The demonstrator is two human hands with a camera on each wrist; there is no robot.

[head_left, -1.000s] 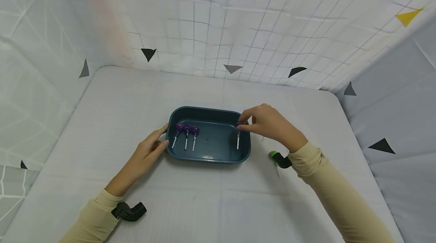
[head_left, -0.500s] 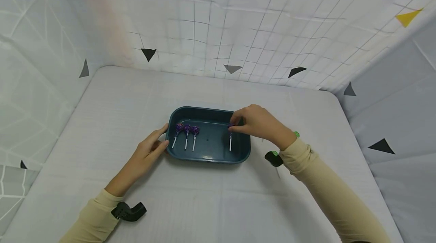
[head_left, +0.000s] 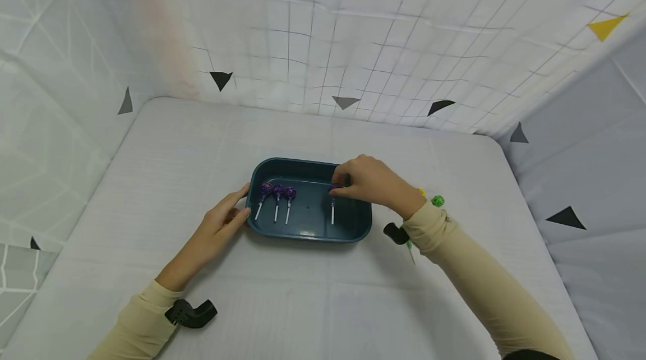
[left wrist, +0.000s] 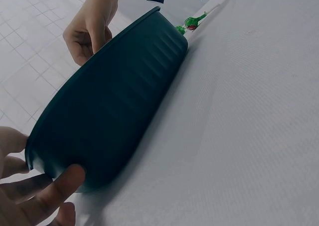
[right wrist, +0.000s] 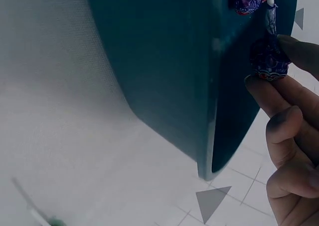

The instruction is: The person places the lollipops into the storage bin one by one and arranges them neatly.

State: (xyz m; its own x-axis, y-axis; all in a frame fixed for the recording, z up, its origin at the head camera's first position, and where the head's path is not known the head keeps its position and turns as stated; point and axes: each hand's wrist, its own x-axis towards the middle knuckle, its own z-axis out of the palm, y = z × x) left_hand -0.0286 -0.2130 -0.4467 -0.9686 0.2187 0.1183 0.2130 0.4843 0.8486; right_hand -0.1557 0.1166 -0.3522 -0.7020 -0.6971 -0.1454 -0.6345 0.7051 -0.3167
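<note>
Apparently we're mid-placement: our right hand [head_left: 370,179] pinches a purple lollipop [right wrist: 269,59] over the right half of the tray [head_left: 310,210]; our left hand [head_left: 218,226], spread, touches its left end. Next, we likely need to lower it inside and release.

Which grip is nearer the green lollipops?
Right. The right grip holds a purple lollipop over the tray, left of the green lollipops; the left grip touches the tray's left end, farther away.

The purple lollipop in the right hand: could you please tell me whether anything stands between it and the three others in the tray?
Nothing visible does: in the head view, only bare tray floor shows between the held lollipop and the three purple lollipops.
</note>
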